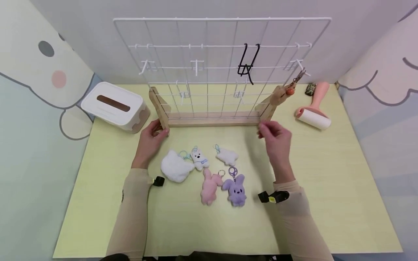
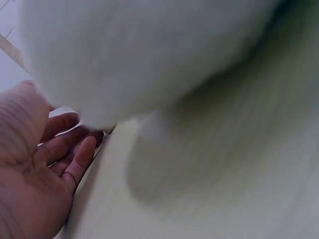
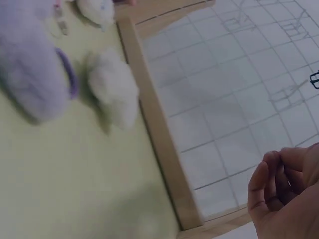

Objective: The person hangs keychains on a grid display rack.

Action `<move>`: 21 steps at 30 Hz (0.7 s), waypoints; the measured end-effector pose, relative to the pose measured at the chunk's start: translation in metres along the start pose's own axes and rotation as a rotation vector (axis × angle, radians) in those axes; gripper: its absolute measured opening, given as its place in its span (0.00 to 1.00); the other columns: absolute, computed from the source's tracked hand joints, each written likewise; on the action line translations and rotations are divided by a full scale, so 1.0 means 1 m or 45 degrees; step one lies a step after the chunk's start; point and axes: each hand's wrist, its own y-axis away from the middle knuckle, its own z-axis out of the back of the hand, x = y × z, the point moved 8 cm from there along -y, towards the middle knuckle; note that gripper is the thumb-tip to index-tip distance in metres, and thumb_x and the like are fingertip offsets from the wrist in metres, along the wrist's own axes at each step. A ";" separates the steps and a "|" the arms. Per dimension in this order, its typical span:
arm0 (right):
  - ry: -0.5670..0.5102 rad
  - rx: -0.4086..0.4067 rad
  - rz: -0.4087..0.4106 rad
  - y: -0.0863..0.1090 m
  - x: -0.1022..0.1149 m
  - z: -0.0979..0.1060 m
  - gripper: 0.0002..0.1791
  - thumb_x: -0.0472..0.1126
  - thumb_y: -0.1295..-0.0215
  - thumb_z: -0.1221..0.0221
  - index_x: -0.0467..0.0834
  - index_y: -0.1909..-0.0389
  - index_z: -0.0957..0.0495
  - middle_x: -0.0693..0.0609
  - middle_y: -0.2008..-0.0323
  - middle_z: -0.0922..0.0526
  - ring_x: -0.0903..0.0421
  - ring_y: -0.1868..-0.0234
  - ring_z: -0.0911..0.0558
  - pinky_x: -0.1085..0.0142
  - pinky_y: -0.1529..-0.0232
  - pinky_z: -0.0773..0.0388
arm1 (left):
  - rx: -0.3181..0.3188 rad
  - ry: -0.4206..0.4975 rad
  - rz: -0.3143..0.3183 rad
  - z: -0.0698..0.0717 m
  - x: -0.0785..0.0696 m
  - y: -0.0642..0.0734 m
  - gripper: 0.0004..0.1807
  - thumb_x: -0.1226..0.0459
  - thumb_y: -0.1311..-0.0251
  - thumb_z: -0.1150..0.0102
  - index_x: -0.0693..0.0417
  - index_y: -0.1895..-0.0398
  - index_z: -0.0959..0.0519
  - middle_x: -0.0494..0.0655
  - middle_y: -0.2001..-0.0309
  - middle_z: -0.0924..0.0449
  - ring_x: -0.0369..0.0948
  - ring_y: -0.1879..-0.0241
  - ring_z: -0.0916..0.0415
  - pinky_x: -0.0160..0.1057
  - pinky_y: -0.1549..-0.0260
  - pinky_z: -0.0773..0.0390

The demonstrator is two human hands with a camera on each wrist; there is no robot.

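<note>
A white wire grid rack (image 1: pixel 205 79) stands on a wooden base (image 1: pixel 209 122). My left hand (image 1: pixel 151 139) is at the front end of the rack's left wooden foot, with the thumb in front and the fingers along its outer side. My right hand (image 1: pixel 277 139) hovers near the right foot, thumb meeting curled fingertips, nothing visible between them. Plush keychains lie before the rack: a large white one (image 1: pixel 176 166), a white puppy (image 1: pixel 198 158), another white one (image 1: pixel 227 156), a pink one (image 1: pixel 209 188) and a purple bunny (image 1: pixel 237 192). The large white plush fills much of the left wrist view.
White hooks (image 1: pixel 196 65) and a black hook (image 1: pixel 246 67) hang on the grid. A brown plush keychain (image 1: pixel 278 95) hangs at its right side. A white tissue box (image 1: pixel 114 105) stands left; a pink-handled lint roller (image 1: pixel 315 117) and a small dark item (image 1: pixel 310 89) lie right.
</note>
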 end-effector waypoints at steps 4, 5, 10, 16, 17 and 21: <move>0.424 0.355 -0.104 0.017 -0.036 -0.026 0.09 0.33 0.28 0.34 0.33 0.52 0.13 0.43 0.63 0.12 0.55 0.67 0.17 0.70 0.65 0.20 | -0.007 -0.005 -0.002 0.000 0.000 -0.001 0.34 0.56 0.26 0.35 0.57 0.22 0.31 0.60 0.34 0.21 0.38 0.44 0.22 0.26 0.51 0.24; 0.518 0.445 -0.106 0.022 -0.044 -0.033 0.10 0.35 0.27 0.34 0.34 0.51 0.13 0.43 0.62 0.11 0.55 0.65 0.17 0.70 0.64 0.21 | -0.008 -0.009 -0.002 -0.001 0.000 -0.001 0.34 0.56 0.26 0.35 0.57 0.22 0.31 0.60 0.34 0.21 0.38 0.44 0.22 0.26 0.51 0.24; 0.820 0.693 -0.031 0.032 -0.062 -0.066 0.13 0.42 0.28 0.33 0.38 0.49 0.13 0.45 0.59 0.10 0.52 0.60 0.16 0.63 0.56 0.21 | -0.007 0.013 0.007 0.000 -0.002 0.000 0.33 0.57 0.26 0.35 0.57 0.22 0.31 0.60 0.34 0.21 0.37 0.46 0.22 0.25 0.52 0.24; 1.129 0.822 -0.019 0.037 -0.063 -0.101 0.18 0.52 0.29 0.33 0.42 0.51 0.14 0.51 0.63 0.14 0.52 0.61 0.18 0.54 0.56 0.21 | 0.028 0.041 0.066 -0.003 -0.032 0.010 0.32 0.65 0.26 0.38 0.64 0.23 0.33 0.66 0.33 0.23 0.40 0.45 0.23 0.24 0.53 0.25; 1.187 0.831 -0.020 0.038 -0.063 -0.106 0.18 0.54 0.30 0.33 0.43 0.53 0.14 0.51 0.64 0.15 0.52 0.62 0.18 0.54 0.57 0.21 | 0.031 0.033 0.073 -0.003 -0.035 0.011 0.31 0.66 0.26 0.38 0.66 0.23 0.33 0.67 0.33 0.23 0.41 0.45 0.23 0.24 0.53 0.25; 1.341 0.843 -0.014 0.041 -0.063 -0.121 0.14 0.53 0.32 0.34 0.45 0.61 0.17 0.52 0.66 0.16 0.52 0.65 0.20 0.54 0.63 0.22 | 0.025 0.029 0.060 -0.003 -0.028 0.008 0.31 0.66 0.25 0.39 0.66 0.23 0.33 0.67 0.34 0.23 0.42 0.46 0.23 0.25 0.54 0.25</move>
